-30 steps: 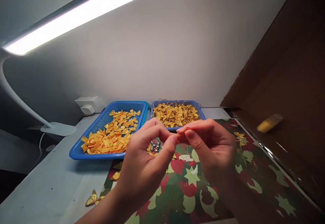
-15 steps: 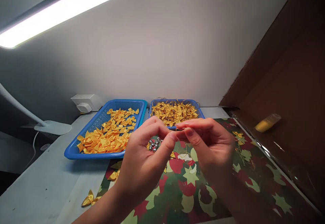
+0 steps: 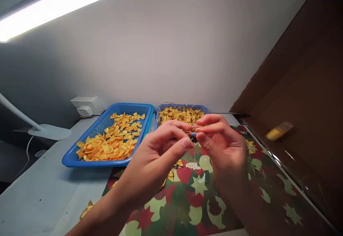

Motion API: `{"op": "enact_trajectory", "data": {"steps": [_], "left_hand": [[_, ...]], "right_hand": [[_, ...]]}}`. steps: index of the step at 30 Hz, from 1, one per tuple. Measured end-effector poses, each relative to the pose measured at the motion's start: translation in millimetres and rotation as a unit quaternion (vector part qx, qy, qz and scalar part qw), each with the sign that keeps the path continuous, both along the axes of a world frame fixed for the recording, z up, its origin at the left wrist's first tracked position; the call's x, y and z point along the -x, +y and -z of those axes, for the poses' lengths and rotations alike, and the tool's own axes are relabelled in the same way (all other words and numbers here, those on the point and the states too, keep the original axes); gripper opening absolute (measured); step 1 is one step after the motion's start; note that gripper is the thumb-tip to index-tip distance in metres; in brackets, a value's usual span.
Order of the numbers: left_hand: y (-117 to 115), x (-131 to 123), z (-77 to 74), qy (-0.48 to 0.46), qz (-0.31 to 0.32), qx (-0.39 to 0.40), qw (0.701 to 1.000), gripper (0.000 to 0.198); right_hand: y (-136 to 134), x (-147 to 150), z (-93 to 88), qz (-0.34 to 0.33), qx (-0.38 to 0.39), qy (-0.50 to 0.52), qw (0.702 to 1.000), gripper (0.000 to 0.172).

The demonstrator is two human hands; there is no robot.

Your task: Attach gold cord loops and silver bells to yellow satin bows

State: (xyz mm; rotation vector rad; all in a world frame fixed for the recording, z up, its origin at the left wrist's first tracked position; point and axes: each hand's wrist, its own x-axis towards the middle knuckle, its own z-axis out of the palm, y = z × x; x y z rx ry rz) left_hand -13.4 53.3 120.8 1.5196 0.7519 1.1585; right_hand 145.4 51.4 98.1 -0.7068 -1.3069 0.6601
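Note:
My left hand (image 3: 163, 154) and my right hand (image 3: 225, 145) meet fingertip to fingertip above the patterned mat. A thin gold cord (image 3: 190, 134) runs between them, its ends largely hidden by the fingers. Thumb and forefinger of each hand are closed on it. Below the fingers, a fine loop of cord hangs or lies over the mat; which of the two I cannot tell. Just behind the hands stands a small blue basket (image 3: 156, 122) heaped with gold bows on cords (image 3: 179, 114). Under my left hand a gold bow (image 3: 170, 176) lies on the mat.
To the left, a larger blue basket (image 3: 70, 159) holds loose yellow-gold satin bows (image 3: 107, 146). A white lamp base (image 3: 53, 131) and a white plug adapter (image 3: 85, 105) stand near the wall. Cardboard (image 3: 300, 86) walls the right side. Another gold bow (image 3: 87, 209) rests at front left.
Both hands stay together at nearly the same height, their fingers shifting on the cord. My left hand now covers the silver beads seen before. The view has moved slightly.

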Motion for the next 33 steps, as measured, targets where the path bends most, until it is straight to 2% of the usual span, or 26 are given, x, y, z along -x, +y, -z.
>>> {"op": "enact_trajectory", "data": {"steps": [4,7,10,17,24,27,29,31,33], "left_hand": [[5,4,0.4,0.027,0.056,-0.004,0.998,0.024],[10,4,3.6,0.031,0.064,0.008,0.997,0.028],[11,1,6.5,0.002,0.066,0.006,0.998,0.028],[2,-4,6.8,0.007,0.012,-0.012,1.000,0.026],[-2,-5,9.3,0.015,-0.034,-0.023,0.999,0.029],[-2,-5,11.0,-0.026,-0.027,-0.016,0.999,0.027],[-1,-4,10.8,-0.049,-0.021,-0.014,0.998,0.026],[1,-2,9.1,-0.048,-0.025,-0.010,0.998,0.026],[3,2,6.5,-0.024,-0.021,-0.003,0.999,0.027]], "right_hand": [[0,-2,-4.8,-0.044,0.051,-0.003,0.998,0.006],[0,-1,-8.1,-0.086,0.091,0.018,0.992,0.007],[-1,2,-8.5,-0.085,0.089,0.050,0.991,0.008],[-4,8,-4.6,-0.058,0.055,0.093,0.992,0.007],[-7,11,-5.8,-0.055,0.063,0.114,0.990,0.005],[-5,11,-5.0,-0.085,0.108,0.139,0.981,0.005],[-1,9,-3.8,-0.123,0.162,0.170,0.964,0.010],[4,5,-3.0,-0.166,0.218,0.181,0.945,0.019],[10,1,-3.7,-0.212,0.265,0.148,0.929,0.024]]}}
